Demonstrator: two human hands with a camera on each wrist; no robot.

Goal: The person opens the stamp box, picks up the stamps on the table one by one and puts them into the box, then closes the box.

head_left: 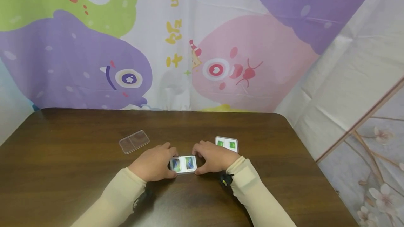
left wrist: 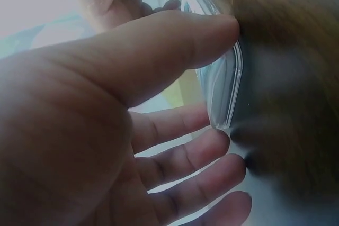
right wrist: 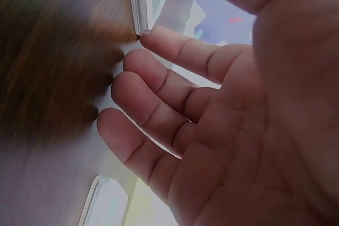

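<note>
A small flat clear plastic case [head_left: 183,164] with two blue-green pictures on white lies on the brown table between both hands. My left hand [head_left: 154,164] holds its left end, thumb at the near edge and index finger at the far edge. At the right end, my right hand [head_left: 216,157] pinches the near and far corners between thumb and index finger. The left wrist view shows the case's layered clear edge [left wrist: 226,91] under the thumb, the other fingers spread beside it. In the right wrist view, the remaining fingers bend loosely toward the tabletop, below the case [right wrist: 139,3].
A see-through plastic case piece [head_left: 134,142] with a dividing line lies at the back left of the table [head_left: 79,132]. Behind my right hand sits another clear case [head_left: 226,143] with two green pictures, partly covered by that hand. A cartoon-printed cloth [head_left: 170,90] hangs behind the table.
</note>
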